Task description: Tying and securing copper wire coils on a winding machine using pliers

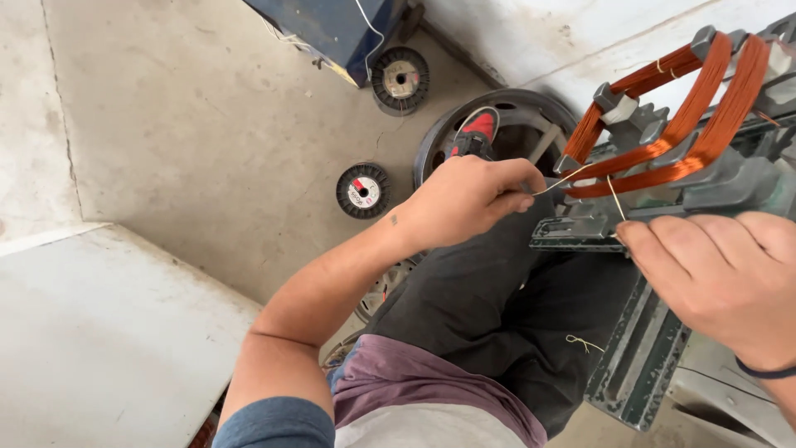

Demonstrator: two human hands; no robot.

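Copper-orange wire coils (680, 124) are wound around a grey stepped former (638, 124) on a winding machine at the upper right. My left hand (468, 195) pinches one end of a thin pale tie string (572, 176) just left of the coils. My right hand (721, 265) pinches the string's other end below the coils, fingertips near the former's base. The string runs up to the lower coil strand.
A green metal machine frame (643, 357) stands under my right hand. Below my foot lies a round metal wheel (497, 124). Two black wire spools (363, 190) (400, 80) rest on the concrete floor, near a blue box (332, 29). A pale slab (99, 332) fills the lower left.
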